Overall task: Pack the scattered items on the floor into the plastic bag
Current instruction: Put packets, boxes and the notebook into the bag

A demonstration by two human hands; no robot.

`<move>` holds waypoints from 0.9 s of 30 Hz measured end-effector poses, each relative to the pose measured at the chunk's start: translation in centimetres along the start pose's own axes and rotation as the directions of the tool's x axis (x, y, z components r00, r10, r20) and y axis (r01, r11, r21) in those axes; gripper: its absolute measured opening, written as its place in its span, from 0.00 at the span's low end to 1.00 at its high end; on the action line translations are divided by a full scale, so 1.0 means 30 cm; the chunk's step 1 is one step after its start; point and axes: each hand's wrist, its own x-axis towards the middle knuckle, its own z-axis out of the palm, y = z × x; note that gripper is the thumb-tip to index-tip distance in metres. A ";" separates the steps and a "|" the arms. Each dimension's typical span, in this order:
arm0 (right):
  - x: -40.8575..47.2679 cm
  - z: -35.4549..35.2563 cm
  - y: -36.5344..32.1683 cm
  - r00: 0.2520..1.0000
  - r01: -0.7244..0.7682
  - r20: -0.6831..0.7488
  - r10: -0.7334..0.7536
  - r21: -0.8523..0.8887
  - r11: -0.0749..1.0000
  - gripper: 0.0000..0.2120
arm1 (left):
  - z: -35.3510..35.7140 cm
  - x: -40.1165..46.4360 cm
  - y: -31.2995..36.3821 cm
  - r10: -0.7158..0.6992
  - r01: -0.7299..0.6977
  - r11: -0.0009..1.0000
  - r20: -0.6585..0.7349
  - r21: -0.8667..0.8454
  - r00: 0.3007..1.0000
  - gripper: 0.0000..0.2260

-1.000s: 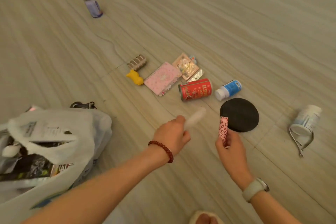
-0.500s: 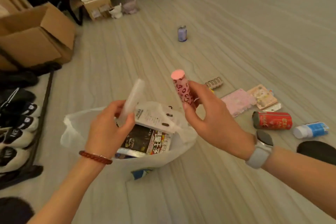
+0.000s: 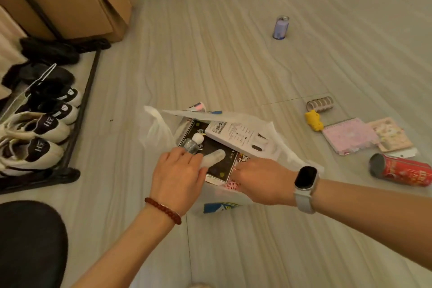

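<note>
Reaching into a white plastic bag [image 3: 156,128] on the floor [image 3: 210,58], both hands work at its open mouth. The left hand [image 3: 177,173], a red bead bracelet [image 3: 163,210] on its wrist, grips a pale translucent tube [image 3: 214,157] that points into the bag, over a black box [image 3: 217,161] inside. The right hand [image 3: 259,180], wearing a watch [image 3: 305,180], is at the bag's near edge with its fingers curled down and hidden, touching a pink leopard-print tube [image 3: 231,186] — whether it grips the tube cannot be told. A white box [image 3: 236,134] also lies in the bag.

Unpacked things lie to the right: a tape roll [image 3: 320,103], a yellow toy [image 3: 314,120], a pink notebook [image 3: 349,135], a card pack [image 3: 390,134] and a red can [image 3: 401,170] on its side. A purple can [image 3: 281,27] stands well apart, farther back. At left — shoes [image 3: 35,133] on a rack [image 3: 77,114], with cardboard boxes [image 3: 77,0] behind.
</note>
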 end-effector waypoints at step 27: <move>0.123 0.086 -0.097 0.975 -0.042 -0.145 0.169 0.627 0.778 0.19 | 0.158 -0.191 -0.158 0.159 -0.190 0.977 0.267 0.093 0.950 0.14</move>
